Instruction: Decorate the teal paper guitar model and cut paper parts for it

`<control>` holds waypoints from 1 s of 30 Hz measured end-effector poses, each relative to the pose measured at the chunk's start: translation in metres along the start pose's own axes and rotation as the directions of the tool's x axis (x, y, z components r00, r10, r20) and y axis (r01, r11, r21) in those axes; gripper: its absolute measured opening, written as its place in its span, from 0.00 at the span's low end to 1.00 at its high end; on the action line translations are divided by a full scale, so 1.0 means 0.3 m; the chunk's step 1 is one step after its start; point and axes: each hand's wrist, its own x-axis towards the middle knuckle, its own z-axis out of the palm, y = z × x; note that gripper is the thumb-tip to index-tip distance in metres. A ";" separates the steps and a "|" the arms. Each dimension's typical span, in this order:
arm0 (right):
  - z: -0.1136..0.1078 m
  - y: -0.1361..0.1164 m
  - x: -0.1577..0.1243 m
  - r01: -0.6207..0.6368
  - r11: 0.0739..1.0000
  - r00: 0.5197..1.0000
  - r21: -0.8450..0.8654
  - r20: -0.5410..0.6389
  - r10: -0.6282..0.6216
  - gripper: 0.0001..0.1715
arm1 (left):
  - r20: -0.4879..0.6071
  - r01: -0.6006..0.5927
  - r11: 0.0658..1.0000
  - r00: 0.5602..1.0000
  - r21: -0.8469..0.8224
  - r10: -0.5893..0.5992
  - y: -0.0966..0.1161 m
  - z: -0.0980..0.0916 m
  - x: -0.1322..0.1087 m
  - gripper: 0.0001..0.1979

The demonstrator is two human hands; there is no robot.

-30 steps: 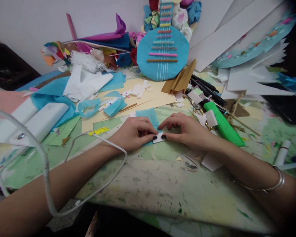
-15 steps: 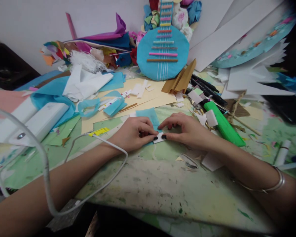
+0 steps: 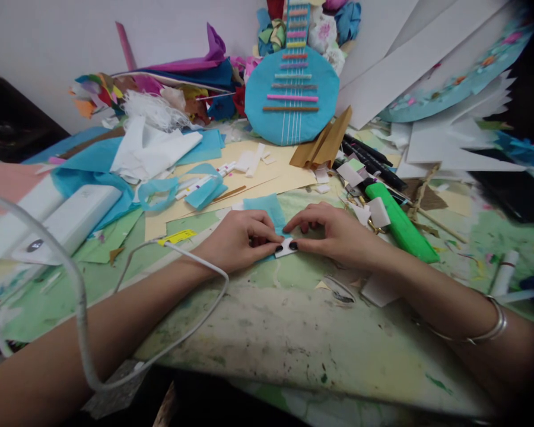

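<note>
In the middle of the table a small white paper piece [image 3: 285, 247] lies partly over a strip of blue tissue paper [image 3: 267, 207]. My left hand [image 3: 249, 237] pinches the left side of the white piece, thumb and fingers together. From the other side my right hand [image 3: 327, 231] presses its thumb on the white piece, and its index finger rests on the blue tissue. Part of the tissue is hidden under my left fingers. Behind them a blue paper lute [image 3: 258, 89] with white strings and coloured bars leans against the wall.
A white cable [image 3: 218, 290] loops over my left forearm. At the left is a white power bank [image 3: 84, 213]. To the right lie a green glue tube [image 3: 400, 222], black pens [image 3: 378, 163] and paper scraps. Crumpled white tissue [image 3: 146, 148] sits at the back left.
The view has shifted very slightly. Both hands stay in the same place on the white paper piece and blue tissue.
</note>
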 end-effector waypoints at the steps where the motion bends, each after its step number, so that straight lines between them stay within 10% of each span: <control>1: 0.000 -0.001 0.000 -0.002 1.000 1.000 0.002 0.001 0.002 0.10 | -0.002 0.001 1.000 1.000 0.002 -0.001 0.000 0.000 0.000 0.07; 30: 0.002 0.008 0.005 -0.010 0.999 1.000 0.039 0.004 0.010 0.11 | 0.011 0.031 0.999 0.999 -0.018 -0.031 0.006 -0.003 0.002 0.08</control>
